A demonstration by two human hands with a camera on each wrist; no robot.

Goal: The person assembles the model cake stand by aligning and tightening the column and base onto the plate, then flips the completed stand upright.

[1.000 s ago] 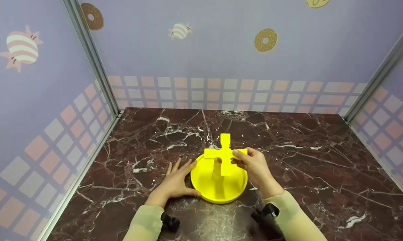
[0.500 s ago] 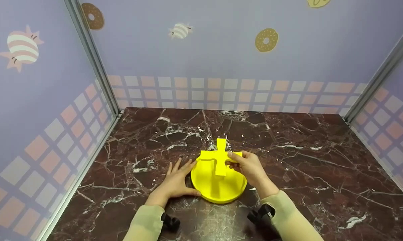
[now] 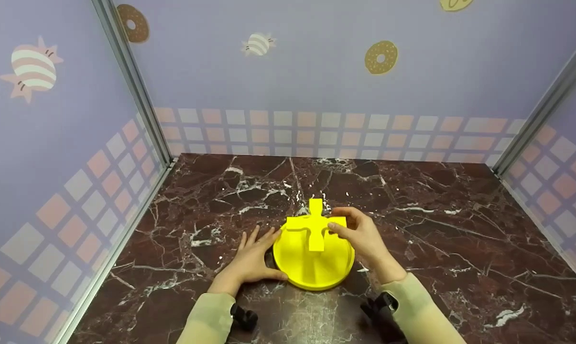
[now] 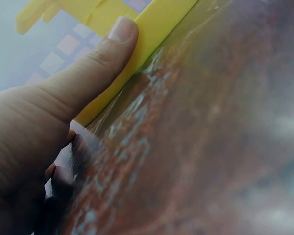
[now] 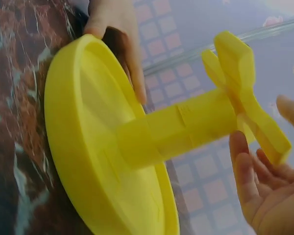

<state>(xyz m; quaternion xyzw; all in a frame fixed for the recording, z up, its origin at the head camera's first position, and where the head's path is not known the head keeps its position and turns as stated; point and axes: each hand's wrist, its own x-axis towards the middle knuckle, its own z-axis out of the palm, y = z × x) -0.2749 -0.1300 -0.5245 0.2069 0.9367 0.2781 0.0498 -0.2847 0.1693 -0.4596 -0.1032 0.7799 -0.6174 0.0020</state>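
Note:
A yellow round dish [image 3: 316, 274] with a raised rim stands on the table. From its centre rises a thick yellow post [image 5: 171, 132], topped by a yellow four-armed cross piece [image 3: 316, 224]. My left hand [image 3: 254, 260] lies at the dish's left side with fingers spread and straight; its thumb [image 4: 122, 34] presses on the rim. Around the cross's right arm is my right hand [image 3: 366, 239], its thumb and fingers parted. In the right wrist view, a fingertip [image 5: 239, 141] is right at the post's top, just under the cross, while another digit stands apart from it.
The dark red marbled table [image 3: 440, 248] extends around the dish. Purple patterned walls [image 3: 307, 71] enclose the back and sides, with metal corner posts [image 3: 137, 86]. A black wrist device [image 3: 244, 317] is strapped at each cuff.
The cross moved left and down onto the post's top, held by my right hand. That hand has since loosened its pinch and spread its fingers. The left hand stayed at the rim.

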